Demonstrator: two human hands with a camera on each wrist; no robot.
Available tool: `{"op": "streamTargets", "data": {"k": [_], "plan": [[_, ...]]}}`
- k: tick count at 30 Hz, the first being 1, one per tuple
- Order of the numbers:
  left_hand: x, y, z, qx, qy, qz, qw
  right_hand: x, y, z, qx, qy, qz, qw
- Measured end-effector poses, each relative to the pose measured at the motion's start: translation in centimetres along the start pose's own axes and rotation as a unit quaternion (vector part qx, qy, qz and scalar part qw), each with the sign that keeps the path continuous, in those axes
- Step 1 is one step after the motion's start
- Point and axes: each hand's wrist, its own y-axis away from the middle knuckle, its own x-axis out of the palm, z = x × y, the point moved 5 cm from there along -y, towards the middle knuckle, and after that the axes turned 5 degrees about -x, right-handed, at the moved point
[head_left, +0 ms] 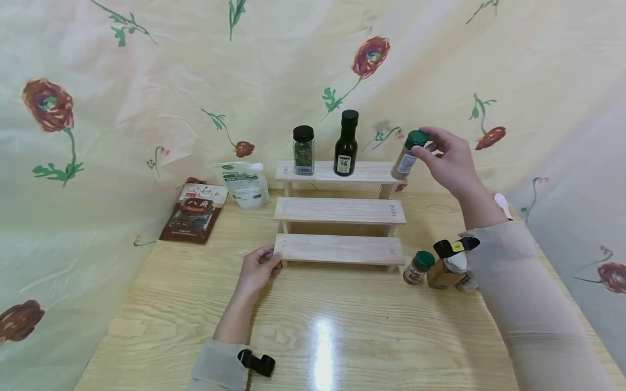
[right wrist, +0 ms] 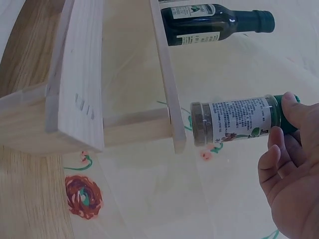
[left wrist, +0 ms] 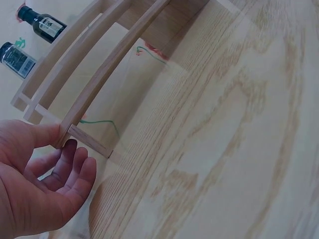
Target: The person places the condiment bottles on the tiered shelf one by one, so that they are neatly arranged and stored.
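A three-step wooden rack [head_left: 339, 210] stands against the back of the table. My left hand [head_left: 258, 267] grips the left end of its lowest step, thumb on top and fingers beneath, as the left wrist view also shows. At the right end of the top step, my right hand [head_left: 447, 157] pinches the green cap of a spice jar [right wrist: 239, 119] with a white label. The jar tilts slightly, its base close to the step; in the right wrist view a small gap shows. A dark glass bottle [head_left: 346, 144] and a black-capped jar of green herbs [head_left: 304, 151] stand on the top step.
Right of the rack stand another green-capped jar [head_left: 418, 267], a brown-filled container [head_left: 442, 273] and a partly hidden jar [head_left: 467, 282]. At the left are a white spouted pouch [head_left: 246, 184] and a brown packet [head_left: 194, 212]. A flowered cloth [head_left: 171, 98] hangs behind.
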Motion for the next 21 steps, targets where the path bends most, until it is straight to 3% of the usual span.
{"op": "streamTargets", "data": {"k": [21], "plan": [[0.0, -0.1, 0.0, 0.006, 0.007, 0.005, 1.0, 3.9, -2.1, 0.8, 0.024, -0.003, 0.054, 0.9982]]}}
